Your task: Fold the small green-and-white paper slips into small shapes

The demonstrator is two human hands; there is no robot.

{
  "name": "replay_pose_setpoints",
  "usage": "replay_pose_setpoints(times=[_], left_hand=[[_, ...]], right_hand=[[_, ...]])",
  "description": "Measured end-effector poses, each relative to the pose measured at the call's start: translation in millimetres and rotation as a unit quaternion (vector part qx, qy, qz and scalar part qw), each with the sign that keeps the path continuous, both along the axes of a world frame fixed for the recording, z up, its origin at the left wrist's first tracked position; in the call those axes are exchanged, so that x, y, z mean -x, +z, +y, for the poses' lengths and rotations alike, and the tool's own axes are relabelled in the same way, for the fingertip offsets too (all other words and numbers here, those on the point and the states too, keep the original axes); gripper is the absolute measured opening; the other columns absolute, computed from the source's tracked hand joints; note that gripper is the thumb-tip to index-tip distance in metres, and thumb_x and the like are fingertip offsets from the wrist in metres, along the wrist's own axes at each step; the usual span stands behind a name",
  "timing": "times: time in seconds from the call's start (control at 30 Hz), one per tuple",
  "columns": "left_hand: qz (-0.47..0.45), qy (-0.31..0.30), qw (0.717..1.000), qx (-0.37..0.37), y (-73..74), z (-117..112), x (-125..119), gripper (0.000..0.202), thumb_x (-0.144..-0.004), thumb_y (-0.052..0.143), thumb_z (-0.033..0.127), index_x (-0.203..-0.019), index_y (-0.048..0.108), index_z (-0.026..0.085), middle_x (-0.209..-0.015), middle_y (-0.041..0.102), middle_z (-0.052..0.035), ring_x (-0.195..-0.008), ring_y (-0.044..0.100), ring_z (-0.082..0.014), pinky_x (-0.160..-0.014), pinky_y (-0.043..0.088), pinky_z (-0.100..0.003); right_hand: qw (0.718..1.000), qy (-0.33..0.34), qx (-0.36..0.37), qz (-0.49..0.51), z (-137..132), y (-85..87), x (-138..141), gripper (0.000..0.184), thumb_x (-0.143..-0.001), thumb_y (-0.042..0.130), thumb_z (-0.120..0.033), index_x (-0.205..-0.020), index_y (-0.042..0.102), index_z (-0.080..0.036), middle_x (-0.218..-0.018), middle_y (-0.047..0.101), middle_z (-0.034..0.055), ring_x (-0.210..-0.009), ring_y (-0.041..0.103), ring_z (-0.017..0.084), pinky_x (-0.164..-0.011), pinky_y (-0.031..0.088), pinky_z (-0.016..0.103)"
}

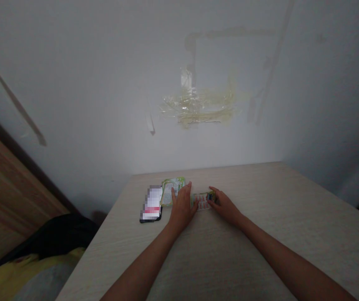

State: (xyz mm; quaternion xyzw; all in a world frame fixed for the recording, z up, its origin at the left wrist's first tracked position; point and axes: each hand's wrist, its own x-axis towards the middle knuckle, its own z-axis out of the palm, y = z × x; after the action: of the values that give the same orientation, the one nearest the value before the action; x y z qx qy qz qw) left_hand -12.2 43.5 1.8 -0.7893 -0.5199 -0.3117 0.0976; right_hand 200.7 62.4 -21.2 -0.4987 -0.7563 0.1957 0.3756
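Sm. pkt w/ red print

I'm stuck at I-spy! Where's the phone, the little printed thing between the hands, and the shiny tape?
Phone (152,204): head view, middle of its blurred screen.
Little printed thing (202,201): head view, its red-and-white print.
Shiny tape (187,106): head view, crinkled lower part.

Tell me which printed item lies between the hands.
The right printed item, left hand at one end and right hand at the other; the left printed item lies beside the phone.
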Motion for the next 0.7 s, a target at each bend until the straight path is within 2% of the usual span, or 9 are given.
replay_pose_setpoints(times=[0.17, 0.23, 0.3, 0.4, 0.57, 0.7], left_hand=[[0.039, -0.039, 0.998, 0.001, 6.7, -4.3, 0.3, 0.045, -0.09, 0.05, 0.028, -0.135, 0.045, 0.034, -0.142, 0.046, -0.0065, -0.135, 0.037, -0.0235, -0.116, 0.003, -0.06], [0.056, -0.048, 0.997, 0.012, 8.2, -5.1, 0.5, 0.041, -0.09, 0.052, 0.03, -0.13, 0.05, 0.037, -0.141, 0.048, -0.0037, -0.134, 0.037, -0.0249, -0.114, 0.002, -0.063], [0.062, -0.041, 0.997, 0.024, 8.0, -4.7, 0.4, 0.044, -0.09, 0.052, 0.033, -0.133, 0.047, 0.038, -0.141, 0.049, -0.0037, -0.134, 0.037, -0.0265, -0.113, 0.002, -0.065], [0.066, -0.006, 0.997, 0.036, 3.7, -1.9, 0.0, 0.054, -0.09, 0.051, 0.037, -0.142, 0.038, 0.034, -0.144, 0.046, -0.008, -0.135, 0.036, -0.0292, -0.112, 0.004, -0.067], [0.083, 0.028, 0.995, 0.037, -7.7, 3.9, -0.2, 0.055, -0.088, 0.052, 0.045, -0.14, 0.04, 0.03, -0.145, 0.044, -0.0106, -0.136, 0.034, -0.031, -0.111, 0.002, -0.069], [0.074, 0.032, 0.996, 0.036, -9.1, 4.4, 0.2, 0.059, -0.088, 0.053, 0.043, -0.142, 0.037, 0.029, -0.146, 0.043, -0.0108, -0.136, 0.035, -0.0298, -0.112, 0.002, -0.068]], right_hand=[[1.0, 0.01, -0.019, -0.004, 0.9, -4.5, -1.1, 0.062, -0.083, 0.054, -0.026, -0.141, 0.036, -0.018, -0.127, 0.056, 0.0139, -0.116, 0.054, 0.024, -0.102, 0.041, 0.045], [0.999, 0.018, -0.039, -0.004, 0.9, -6.0, -1.0, 0.063, -0.081, 0.055, -0.024, -0.141, 0.036, -0.02, -0.133, 0.053, 0.0136, -0.12, 0.051, 0.024, -0.104, 0.039, 0.046], [0.999, 0.017, -0.045, -0.005, 0.8, -5.7, -0.3, 0.062, -0.082, 0.055, -0.024, -0.141, 0.036, -0.021, -0.133, 0.052, 0.0134, -0.121, 0.051, 0.024, -0.105, 0.038, 0.046], [1.0, 0.008, -0.028, -0.009, 0.2, -2.5, 1.1, 0.061, -0.084, 0.054, -0.026, -0.141, 0.036, -0.02, -0.123, 0.058, 0.0134, -0.111, 0.055, 0.024, -0.1, 0.042, 0.046], [1.0, 0.004, -0.019, -0.025, -1.6, 1.2, 1.7, 0.061, -0.085, 0.053, -0.025, -0.143, 0.035, -0.017, -0.104, 0.061, 0.0102, -0.096, 0.057, 0.022, -0.093, 0.046, 0.042], [0.998, 0.031, -0.039, -0.041, -3.4, 3.6, 1.2, 0.057, -0.089, 0.046, -0.019, -0.144, 0.034, -0.019, -0.109, 0.061, 0.0099, -0.099, 0.054, 0.021, -0.095, 0.044, 0.04]])
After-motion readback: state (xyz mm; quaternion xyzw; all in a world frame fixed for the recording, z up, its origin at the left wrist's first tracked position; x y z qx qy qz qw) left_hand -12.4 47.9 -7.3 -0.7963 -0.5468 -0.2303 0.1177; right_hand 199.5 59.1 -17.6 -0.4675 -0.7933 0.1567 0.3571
